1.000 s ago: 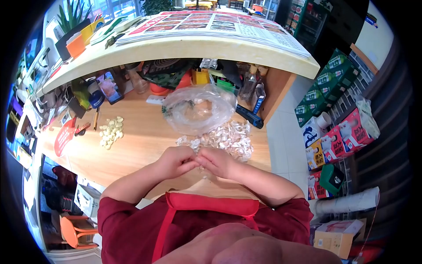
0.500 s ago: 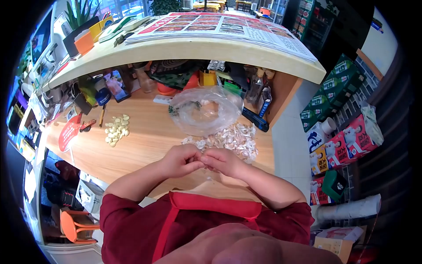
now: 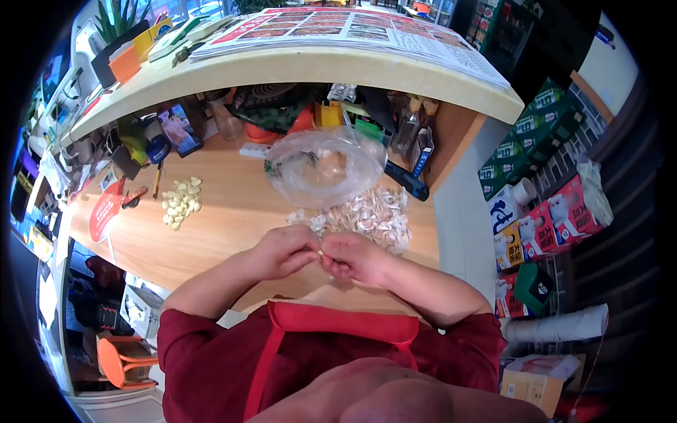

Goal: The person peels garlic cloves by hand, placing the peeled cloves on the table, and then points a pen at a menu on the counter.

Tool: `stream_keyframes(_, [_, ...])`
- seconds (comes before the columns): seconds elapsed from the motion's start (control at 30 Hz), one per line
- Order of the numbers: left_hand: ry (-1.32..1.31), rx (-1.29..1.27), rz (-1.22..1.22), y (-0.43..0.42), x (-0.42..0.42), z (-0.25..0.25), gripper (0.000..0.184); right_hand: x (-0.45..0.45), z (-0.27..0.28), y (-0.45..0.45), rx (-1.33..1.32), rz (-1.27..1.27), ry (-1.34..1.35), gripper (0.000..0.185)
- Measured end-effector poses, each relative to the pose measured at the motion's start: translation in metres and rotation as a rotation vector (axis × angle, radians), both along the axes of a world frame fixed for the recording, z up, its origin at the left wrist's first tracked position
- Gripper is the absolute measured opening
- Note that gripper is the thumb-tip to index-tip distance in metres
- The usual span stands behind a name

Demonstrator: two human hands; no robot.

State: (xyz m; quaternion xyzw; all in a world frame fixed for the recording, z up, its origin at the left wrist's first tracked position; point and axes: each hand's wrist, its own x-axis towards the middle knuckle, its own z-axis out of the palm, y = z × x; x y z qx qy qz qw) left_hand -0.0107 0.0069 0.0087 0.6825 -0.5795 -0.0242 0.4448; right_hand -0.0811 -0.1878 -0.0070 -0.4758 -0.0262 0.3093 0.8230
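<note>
My left hand (image 3: 286, 252) and my right hand (image 3: 352, 258) meet over the wooden desk (image 3: 233, 211), fingertips together. Between them shows a small pale garlic clove (image 3: 321, 253), pinched by the fingers of both. Just beyond my right hand lies a heap of papery garlic skins (image 3: 374, 217). Behind the heap stands an open clear plastic bag (image 3: 296, 190) with some garlic (image 3: 331, 166) inside. To the left, a small pile of peeled cloves (image 3: 181, 204) rests on the desk.
A raised counter (image 3: 296, 67) with menu sheets (image 3: 352, 32) spans the back. Under it are a phone (image 3: 179, 130), bottles (image 3: 407, 130) and a black-blue tool (image 3: 407, 181). A red fan (image 3: 106, 211) and a pen (image 3: 157, 180) lie left. Boxes (image 3: 539, 236) stand on the right.
My right hand's fingers have opened a little and turned, and a pale clove now shows between the fingertips. The view has shifted slightly. The clove pile and the bag look unchanged.
</note>
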Motion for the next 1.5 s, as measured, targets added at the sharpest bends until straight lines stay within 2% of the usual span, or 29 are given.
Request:
stream_keyframes(0.17, [0.246, 0.047, 0.116, -0.001, -0.003, 0.002, 0.006, 0.003, 0.001, 0.001, -0.007, -0.098, -0.006, 0.017])
stream_keyframes(0.3, [0.252, 0.031, 0.201, -0.003, -0.002, -0.005, 0.007, 0.004, 0.001, 0.004, -0.135, -0.156, -0.056, 0.014])
stream_keyframes(0.47, [0.285, 0.01, 0.282, -0.007, -0.001, -0.01, 0.008, 0.012, -0.006, 0.003, -0.138, -0.232, -0.124, 0.012])
stream_keyframes(0.7, [0.054, -0.002, 0.365, -0.01, -0.002, -0.009, 0.008, 0.012, -0.001, 0.003, -0.143, -0.249, -0.169, 0.015])
stream_keyframes(1.0, [0.114, -0.048, 0.484, -0.008, -0.003, -0.004, 0.008, 0.011, -0.001, 0.002, -0.104, -0.247, -0.198, 0.014])
stream_keyframes(1.3, [0.04, -0.162, 0.362, -0.011, 0.005, -0.008, 0.011, 0.015, -0.002, -0.003, 0.002, -0.306, -0.07, 0.012])
stream_keyframes(1.4, [0.174, -0.061, 0.356, -0.009, 0.0, -0.004, 0.011, 0.016, -0.005, -0.002, 0.022, -0.308, -0.074, 0.012])
stream_keyframes(1.5, [0.188, -0.038, 0.385, -0.009, -0.002, -0.004, 0.01, 0.016, -0.004, -0.002, 0.021, -0.302, -0.077, 0.011])
